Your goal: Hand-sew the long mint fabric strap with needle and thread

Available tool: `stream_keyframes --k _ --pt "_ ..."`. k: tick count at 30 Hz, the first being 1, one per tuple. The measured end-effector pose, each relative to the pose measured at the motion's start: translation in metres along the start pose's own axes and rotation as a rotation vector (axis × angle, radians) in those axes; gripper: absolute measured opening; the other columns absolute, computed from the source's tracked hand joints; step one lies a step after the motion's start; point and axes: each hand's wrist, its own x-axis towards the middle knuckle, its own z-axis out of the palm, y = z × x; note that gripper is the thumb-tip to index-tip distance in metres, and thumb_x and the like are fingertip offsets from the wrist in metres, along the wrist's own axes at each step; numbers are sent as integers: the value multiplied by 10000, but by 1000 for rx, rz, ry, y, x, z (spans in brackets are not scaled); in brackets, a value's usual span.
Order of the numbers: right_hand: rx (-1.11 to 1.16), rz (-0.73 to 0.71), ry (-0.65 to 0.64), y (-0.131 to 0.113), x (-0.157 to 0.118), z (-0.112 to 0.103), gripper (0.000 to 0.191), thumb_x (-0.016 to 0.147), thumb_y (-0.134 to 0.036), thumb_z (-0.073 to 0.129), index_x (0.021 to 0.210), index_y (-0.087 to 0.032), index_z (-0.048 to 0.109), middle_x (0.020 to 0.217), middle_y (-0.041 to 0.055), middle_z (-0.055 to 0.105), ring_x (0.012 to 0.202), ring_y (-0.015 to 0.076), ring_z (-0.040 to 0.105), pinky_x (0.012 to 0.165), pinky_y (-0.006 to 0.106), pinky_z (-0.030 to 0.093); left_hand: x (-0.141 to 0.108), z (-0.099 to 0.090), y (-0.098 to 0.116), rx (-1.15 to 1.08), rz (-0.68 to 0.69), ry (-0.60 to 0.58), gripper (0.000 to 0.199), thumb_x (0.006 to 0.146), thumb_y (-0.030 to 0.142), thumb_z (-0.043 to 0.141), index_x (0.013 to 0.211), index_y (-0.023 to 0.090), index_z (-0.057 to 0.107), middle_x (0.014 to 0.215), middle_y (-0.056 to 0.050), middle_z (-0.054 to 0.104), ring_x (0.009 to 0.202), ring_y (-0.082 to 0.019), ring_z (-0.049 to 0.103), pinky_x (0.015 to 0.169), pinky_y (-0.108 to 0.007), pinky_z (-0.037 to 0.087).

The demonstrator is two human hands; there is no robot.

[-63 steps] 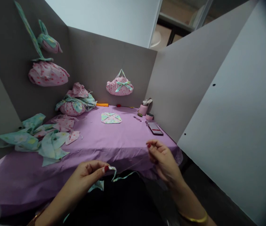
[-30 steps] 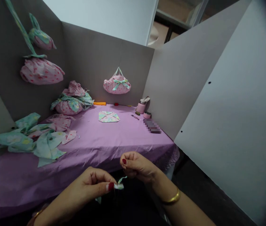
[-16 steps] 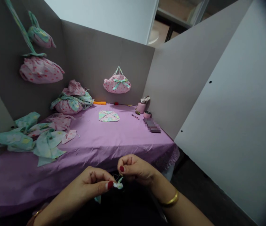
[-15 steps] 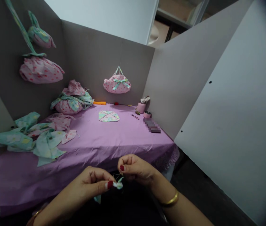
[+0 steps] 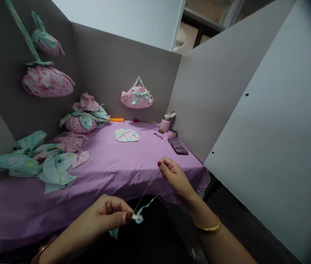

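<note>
My left hand pinches a small gathered piece of mint-green and white fabric between thumb and fingers, low over my dark lap. A narrow green strip curls up from the piece to the right, and another bit of green cloth hangs below my hand. From the fabric a thin brownish thread runs taut up to my right hand, whose thumb and finger are closed on its far end. Whether a needle is in those fingertips is too small to tell.
A purple-clothed table stands before me, between grey panels. On it lie cut fabric pieces, a bundle of pink and green cloth, a flat patterned piece, a phone and a pink flask. Pink fabric pouches hang behind.
My right hand has moved up and to the right, away from the left, drawing the thread out straight. The narrow green strip now extends right. My left hand has stayed almost in place.
</note>
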Motion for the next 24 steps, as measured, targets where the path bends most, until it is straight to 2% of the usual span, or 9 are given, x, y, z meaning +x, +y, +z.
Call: stream_keyframes --k 7,13,16,19,21,24 --pt "-400 -43 363 22 18 -37 237 849 -340 428 677 -178 446 549 -36 367 514 117 338 531 244 231 -1 0 -2 49 -22 -26 248 703 402 635 701 159 686 520 60 432 500 -93 303 484 -203 236" --pt "-655 29 483 52 26 -60 177 836 -272 418 740 -159 514 650 44 506 594 163 423 562 265 223 -5 0 0 49 -59 -49 258 723 397 639 686 144 668 518 61 422 503 -90 319 473 -194 234" --pt "-709 83 494 65 27 -67 168 838 -239 410 779 -143 534 698 78 539 613 174 445 562 268 227 -4 0 1 80 -50 -45 259 732 400 633 704 146 671 521 61 435 503 -90 331 481 -194 248" --pt "-700 124 449 72 25 -65 159 828 -223 434 770 -131 551 668 82 541 601 174 454 558 269 241 -4 1 2 118 -31 -13 257 747 399 615 712 152 675 522 64 426 497 -88 306 466 -190 234" --pt "-658 132 392 68 21 -55 144 816 -230 465 796 -127 565 629 63 533 586 171 456 555 267 261 -3 1 3 145 -21 2 262 750 403 607 713 154 677 520 67 414 492 -87 292 459 -187 226" --pt "-534 99 249 45 10 -30 200 835 -271 465 924 -130 574 631 35 548 573 154 473 544 249 313 -2 3 5 208 -19 21 285 759 424 588 745 157 686 528 57 450 495 -93 333 467 -189 255"
